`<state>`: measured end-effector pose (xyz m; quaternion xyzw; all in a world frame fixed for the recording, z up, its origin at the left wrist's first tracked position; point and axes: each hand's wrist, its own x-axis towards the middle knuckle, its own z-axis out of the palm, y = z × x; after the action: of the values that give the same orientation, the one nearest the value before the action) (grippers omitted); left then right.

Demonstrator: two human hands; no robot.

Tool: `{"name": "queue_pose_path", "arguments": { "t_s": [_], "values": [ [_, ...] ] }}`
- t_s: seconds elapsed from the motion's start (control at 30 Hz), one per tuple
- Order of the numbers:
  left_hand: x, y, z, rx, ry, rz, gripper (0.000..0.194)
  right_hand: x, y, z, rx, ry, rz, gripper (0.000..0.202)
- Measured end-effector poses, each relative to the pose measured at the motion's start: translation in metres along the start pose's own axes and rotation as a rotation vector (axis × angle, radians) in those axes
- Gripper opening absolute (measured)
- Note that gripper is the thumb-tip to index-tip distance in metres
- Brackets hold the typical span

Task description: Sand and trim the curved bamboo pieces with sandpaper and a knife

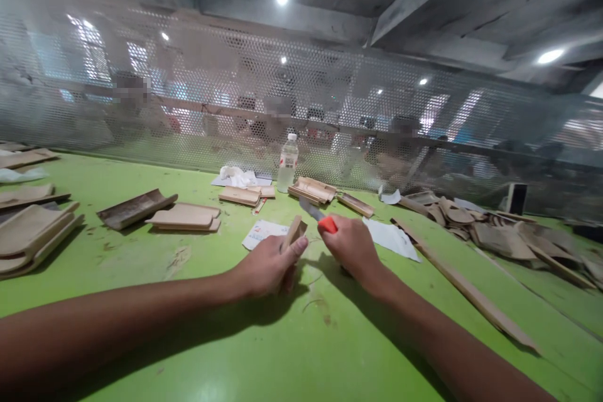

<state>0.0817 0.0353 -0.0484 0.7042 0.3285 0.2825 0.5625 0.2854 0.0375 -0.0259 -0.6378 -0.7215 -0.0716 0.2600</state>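
My left hand (271, 264) is closed around a small curved piece of bamboo (294, 232), whose end sticks up past the thumb. To its right, my right hand (353, 245) grips a knife (328, 224) by its orange handle. The grey blade points up and to the left, just above the bamboo piece, and seems apart from it. Behind my left hand lies a printed paper sheet (264, 233) on the green table (264, 352). Most of the handle and the lower part of the bamboo piece are hidden by my fingers.
A water bottle (287, 163) stands before a perforated screen (226, 88). Split bamboo pieces (183, 216) lie at left, and a bamboo heap (504, 239) at right. A long bamboo strip (475, 295) and white paper (393, 239) lie right of my hands. People show dimly behind the screen.
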Motion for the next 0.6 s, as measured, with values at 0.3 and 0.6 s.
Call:
{"name": "queue_pose_path", "arguments": {
  "t_s": [0.3,0.6],
  "values": [
    [-0.002,0.016,-0.001,-0.159,-0.07,0.083,0.05,-0.011,0.003,-0.018,0.125,0.004,-0.114,0.03],
    [0.003,0.021,-0.007,-0.187,-0.093,0.006,0.051,-0.013,0.002,-0.02,0.102,-0.071,-0.259,0.031]
  ]
}}
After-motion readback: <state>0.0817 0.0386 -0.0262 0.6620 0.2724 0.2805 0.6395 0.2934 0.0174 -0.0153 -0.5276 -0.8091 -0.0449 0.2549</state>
